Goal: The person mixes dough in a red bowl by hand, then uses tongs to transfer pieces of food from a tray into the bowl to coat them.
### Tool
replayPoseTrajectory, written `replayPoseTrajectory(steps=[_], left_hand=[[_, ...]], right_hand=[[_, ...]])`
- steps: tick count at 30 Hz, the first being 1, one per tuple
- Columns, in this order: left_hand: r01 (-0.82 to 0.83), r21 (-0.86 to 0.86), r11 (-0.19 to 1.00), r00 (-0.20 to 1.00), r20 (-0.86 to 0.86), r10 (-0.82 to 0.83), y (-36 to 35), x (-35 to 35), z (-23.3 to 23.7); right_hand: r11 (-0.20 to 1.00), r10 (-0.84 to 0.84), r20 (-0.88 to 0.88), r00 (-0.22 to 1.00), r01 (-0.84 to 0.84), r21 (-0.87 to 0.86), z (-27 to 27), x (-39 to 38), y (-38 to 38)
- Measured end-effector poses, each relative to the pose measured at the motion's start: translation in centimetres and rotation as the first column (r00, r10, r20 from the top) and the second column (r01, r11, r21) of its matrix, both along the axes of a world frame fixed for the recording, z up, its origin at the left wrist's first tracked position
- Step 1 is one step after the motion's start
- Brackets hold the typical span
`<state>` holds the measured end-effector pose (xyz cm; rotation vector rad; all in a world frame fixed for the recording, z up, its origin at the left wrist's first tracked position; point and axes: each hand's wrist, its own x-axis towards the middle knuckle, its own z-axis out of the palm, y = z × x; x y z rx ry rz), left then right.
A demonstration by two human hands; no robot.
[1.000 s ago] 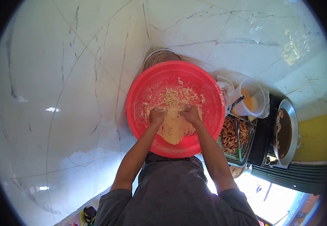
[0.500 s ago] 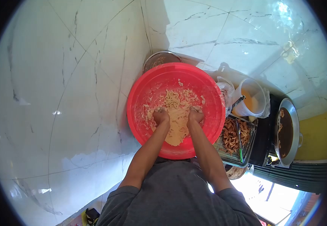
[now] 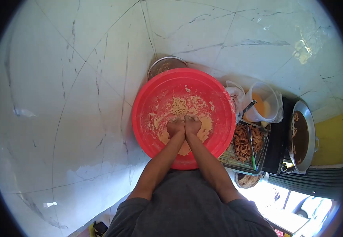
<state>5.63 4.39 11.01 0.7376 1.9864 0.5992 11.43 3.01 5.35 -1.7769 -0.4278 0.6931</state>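
A wide red plastic basin point(image 3: 148, 130) holds pale tan flour point(image 3: 206, 125) with a small heap of floury, coated strips point(image 3: 179, 106) toward its far side. Inside the basin, my left hand point(image 3: 175, 126) and my right hand point(image 3: 193, 125) are side by side, touching, low over the flour. The fingers of both are curled inward and closed, dusted with flour. What lies inside them, if anything, is hidden.
Right of the basin, a rack tray holds brown fried pieces point(image 3: 242, 147) and green-handled tongs point(image 3: 253, 156). Behind it stands a clear tub of orange liquid point(image 3: 261, 106). Farther right is a pan of dark oil point(image 3: 301, 138). Tiled walls point(image 3: 92, 98) close in left and behind.
My two hands have come together from opposite sides of the flour to the basin's middle. The strips at the far side stay in place.
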Motion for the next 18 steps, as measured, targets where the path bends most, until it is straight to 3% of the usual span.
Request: replayPoseTrajectory(steps=[1, 3, 6, 7, 9, 10, 12, 13, 16, 18], left_hand=[[0.02, -0.034, 0.999, 1.0, 0.011, -0.019, -0.2, 0.0, 0.8], [0.087, 0.114, 0.99, 0.996, -0.047, -0.082, 1.2, -0.1, 1.3], [0.275, 0.268, 0.923, 0.958, -0.156, -0.24, 3.6, -1.5, -2.4], [0.352, 0.311, 0.883, 0.933, -0.198, -0.302, 4.3, -2.1, -2.8], [0.708, 0.049, 0.705, 0.664, -0.388, -0.64, 3.5, -3.8, -2.5], [0.822, -0.111, 0.559, 0.467, -0.43, -0.772, 2.5, -4.5, -2.1], [0.913, -0.233, 0.336, 0.239, -0.362, -0.901, 0.1, -5.2, -2.2], [0.934, -0.284, 0.215, 0.119, -0.318, -0.941, -0.7, -5.5, -2.2], [0.963, -0.238, 0.13, 0.063, -0.27, -0.961, -2.3, -5.3, -2.1], [0.957, -0.234, 0.173, 0.109, -0.263, -0.959, -2.1, -5.4, -2.3]], right_hand=[[0.994, 0.077, 0.015, 0.997, -0.078, 0.073, 0.6, 0.2, 0.0], [0.949, 0.227, 0.056, 0.972, -0.233, 0.21, 1.8, 1.2, 0.6], [0.944, 0.303, 0.253, 0.919, -0.327, 0.055, 1.8, 3.1, 1.8], [0.904, 0.427, 0.339, 0.838, -0.405, -0.138, 2.3, 3.5, 1.5], [0.729, 0.672, 0.41, 0.618, -0.45, -0.516, 2.9, 3.9, 0.2], [0.639, 0.757, 0.383, 0.529, -0.482, -0.599, 2.7, 3.8, -0.7], [0.432, 0.896, 0.292, 0.334, -0.507, -0.746, 2.4, 3.4, -2.5], [0.407, 0.905, 0.267, 0.331, -0.493, -0.769, 2.2, 3.3, -2.9], [0.344, 0.921, 0.205, 0.332, -0.441, -0.829, 2.8, 3.1, -3.4], [0.326, 0.916, 0.187, 0.354, -0.391, -0.861, 4.7, 3.9, -2.5]])
